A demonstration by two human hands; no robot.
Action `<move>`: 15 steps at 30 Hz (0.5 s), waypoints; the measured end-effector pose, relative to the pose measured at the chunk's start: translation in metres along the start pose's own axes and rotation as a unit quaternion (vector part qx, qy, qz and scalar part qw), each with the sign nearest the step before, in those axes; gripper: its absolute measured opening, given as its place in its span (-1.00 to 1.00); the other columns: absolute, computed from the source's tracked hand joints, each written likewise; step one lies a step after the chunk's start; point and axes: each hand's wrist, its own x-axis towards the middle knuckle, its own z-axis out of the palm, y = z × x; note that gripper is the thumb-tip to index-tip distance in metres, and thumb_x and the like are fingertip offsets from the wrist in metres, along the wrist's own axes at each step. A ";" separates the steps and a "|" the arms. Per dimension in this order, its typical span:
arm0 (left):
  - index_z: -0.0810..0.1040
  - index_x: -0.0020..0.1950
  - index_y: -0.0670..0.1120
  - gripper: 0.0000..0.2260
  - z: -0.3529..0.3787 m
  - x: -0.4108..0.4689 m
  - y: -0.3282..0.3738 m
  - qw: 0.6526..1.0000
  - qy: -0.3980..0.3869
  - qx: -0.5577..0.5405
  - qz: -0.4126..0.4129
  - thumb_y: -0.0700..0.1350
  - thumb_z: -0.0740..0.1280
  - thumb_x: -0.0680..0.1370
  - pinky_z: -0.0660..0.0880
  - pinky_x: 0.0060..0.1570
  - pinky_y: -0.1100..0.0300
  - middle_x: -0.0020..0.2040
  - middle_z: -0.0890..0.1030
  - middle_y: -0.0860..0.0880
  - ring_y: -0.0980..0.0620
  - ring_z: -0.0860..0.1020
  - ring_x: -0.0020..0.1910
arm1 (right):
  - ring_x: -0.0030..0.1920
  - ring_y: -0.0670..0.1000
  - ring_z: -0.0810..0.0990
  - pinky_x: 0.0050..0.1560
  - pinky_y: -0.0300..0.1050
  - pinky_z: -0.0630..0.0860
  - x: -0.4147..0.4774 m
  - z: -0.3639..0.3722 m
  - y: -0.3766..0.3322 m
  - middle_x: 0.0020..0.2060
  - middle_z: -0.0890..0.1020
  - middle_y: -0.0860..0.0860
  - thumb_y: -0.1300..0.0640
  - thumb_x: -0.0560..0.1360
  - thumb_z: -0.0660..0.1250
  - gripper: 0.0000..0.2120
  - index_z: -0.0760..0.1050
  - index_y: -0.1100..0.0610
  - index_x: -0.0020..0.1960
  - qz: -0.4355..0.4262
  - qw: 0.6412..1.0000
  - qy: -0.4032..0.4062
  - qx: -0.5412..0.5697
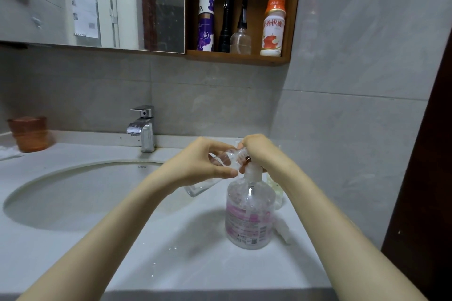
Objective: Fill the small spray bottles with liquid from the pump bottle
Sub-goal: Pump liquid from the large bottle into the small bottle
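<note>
1. Pump bottle [249, 212], clear with a pink label, stood upright on the white counter [171, 264], just right of the sink [80, 168].
2. The right hand [260, 151] sat on top of the pump head, its fingers curled down around it. The nozzle was hidden under them.
3. The left hand [203, 162] gripped a small spray bottle [228, 157], clear, between the thumb and curled fingers.
4. That small spray bottle was tilted. Its bare threaded neck was raised toward the right hand and met the fingers there, just above the pump head.
5. A clear rounded end [197, 189] showed below the left palm. Whether it belonged to the held bottle or to another one lying on the counter could not be told.
6. A white spray cap [283, 230] lay on the counter just right of the pump bottle.
7. A second small bottle [277, 193] with pale liquid stood just behind the pump bottle.
8. A chrome faucet [143, 127] rose behind the sink, and an orange cup [29, 133] stood at the far left of the counter.
9. The wooden shelf [237, 58] above held a purple-and-white bottle [206, 14], a black flashlight [227, 14], a clear bottle with a black nozzle [241, 36] and an orange-capped drink bottle [274, 24].
</note>
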 end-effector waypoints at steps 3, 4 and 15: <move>0.53 -0.08 0.26 -0.67 0.001 0.001 -0.003 1.000 0.004 -0.004 0.002 -0.16 0.51 0.39 0.54 0.02 0.06 -0.03 0.65 -0.12 0.08 0.53 -0.22 | -0.73 -0.21 0.38 -0.70 -0.43 0.26 0.006 0.001 0.002 -0.67 0.47 -0.07 0.29 0.59 0.09 -0.73 0.32 0.12 -0.27 -0.005 1.000 0.000 0.014; 0.53 -0.08 0.25 -0.67 0.001 0.001 -0.004 1.000 0.007 -0.008 0.001 -0.16 0.51 0.39 0.54 0.02 0.08 -0.04 0.65 -0.11 0.08 0.53 -0.22 | -0.73 -0.21 0.38 -0.68 -0.44 0.28 0.008 0.002 0.002 -0.68 0.47 -0.08 0.29 0.58 0.10 -0.73 0.33 0.12 -0.28 -0.007 1.000 -0.001 0.012; 0.57 0.20 0.04 -0.60 0.003 0.003 -0.011 0.999 0.004 0.015 -0.031 -0.12 0.51 0.39 0.53 0.00 0.18 -0.04 0.65 -0.03 0.10 0.56 -0.20 | -0.71 -0.21 0.39 -0.64 -0.43 0.32 0.013 0.004 0.010 -0.44 0.46 0.04 0.30 0.57 0.10 -0.73 0.33 0.11 -0.28 -0.009 0.999 0.005 0.034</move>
